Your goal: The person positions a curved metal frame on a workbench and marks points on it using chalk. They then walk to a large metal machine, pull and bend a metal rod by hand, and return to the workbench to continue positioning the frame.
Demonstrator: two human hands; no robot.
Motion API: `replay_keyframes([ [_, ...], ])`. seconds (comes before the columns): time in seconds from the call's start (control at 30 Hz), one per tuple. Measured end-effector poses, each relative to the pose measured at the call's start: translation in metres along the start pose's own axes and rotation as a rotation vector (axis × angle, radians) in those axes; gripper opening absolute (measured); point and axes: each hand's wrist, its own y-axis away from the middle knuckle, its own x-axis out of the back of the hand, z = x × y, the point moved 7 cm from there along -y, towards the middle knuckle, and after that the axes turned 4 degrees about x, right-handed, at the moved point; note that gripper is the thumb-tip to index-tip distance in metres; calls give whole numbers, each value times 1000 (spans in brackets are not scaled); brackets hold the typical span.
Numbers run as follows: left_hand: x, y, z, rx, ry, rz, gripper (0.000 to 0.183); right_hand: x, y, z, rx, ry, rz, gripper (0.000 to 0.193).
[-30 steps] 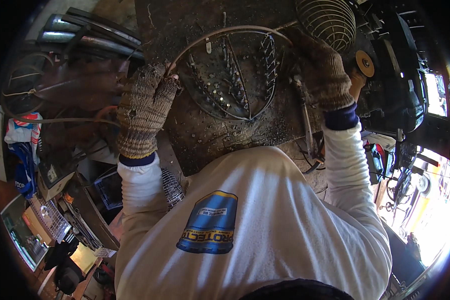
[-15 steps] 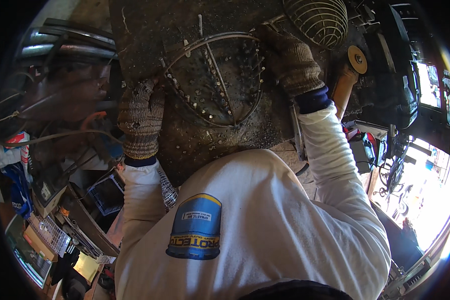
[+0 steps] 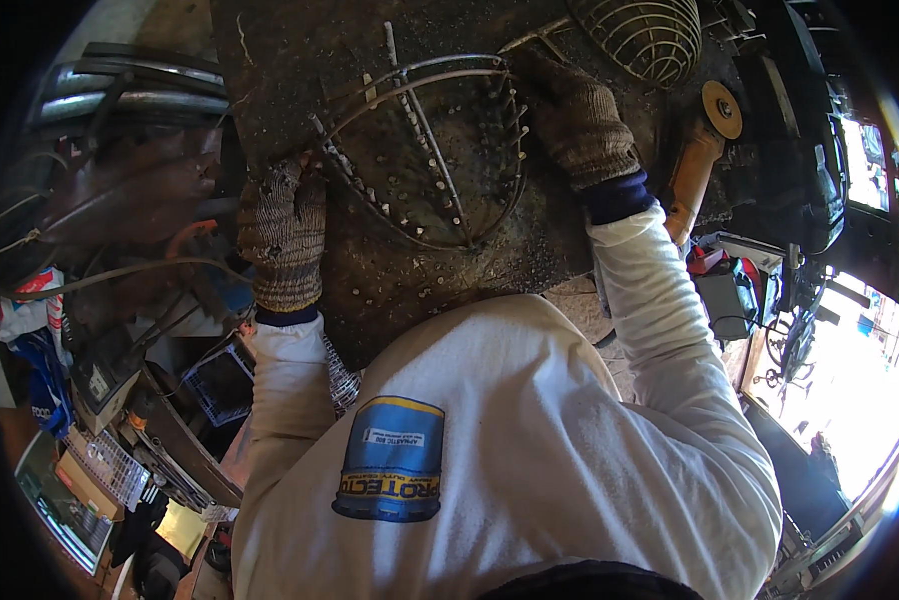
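Note:
A curved frame of metal rods (image 3: 436, 158), with a straight rod across its middle, rests on a dark, worn metal work table (image 3: 380, 300). My left hand (image 3: 285, 230), in a brown striped knitted glove, is closed at the frame's left corner; its fingertips are partly hidden. At the upper right corner my right hand (image 3: 582, 118), gloved alike, closes on the frame, its fingers lost in shadow. Small bright metal bits (image 3: 402, 212) lie scattered inside and around the frame.
Beyond my right hand sits a domed wire cage (image 3: 650, 45). An angle grinder (image 3: 694, 172) with a tan disc lies to the right. Metal tubes (image 3: 135, 100) are stacked at far left, and a cable (image 3: 120, 275) runs past my left wrist. A wire crate (image 3: 220, 385) stands below left.
The frame has tilted slightly, so its far edge now shows as two separate bars and its left rod end stands out more. Both hands stay at its corners.

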Motion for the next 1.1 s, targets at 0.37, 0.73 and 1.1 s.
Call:
replay_keyframes([
  [0.37, 3, 6, -2, 67, 9, 1, 28, 7, 1, 4, -24, 73, -72, 39],
  [0.73, 2, 0, 6, -30, -133, 36, 27, -2, -6, 5, -23, 30, -35, 35],
  [1.1, 3, -1, 3, 12, -119, -25, 30, 3, -5, -7, -24, -92, 17, 36],
])
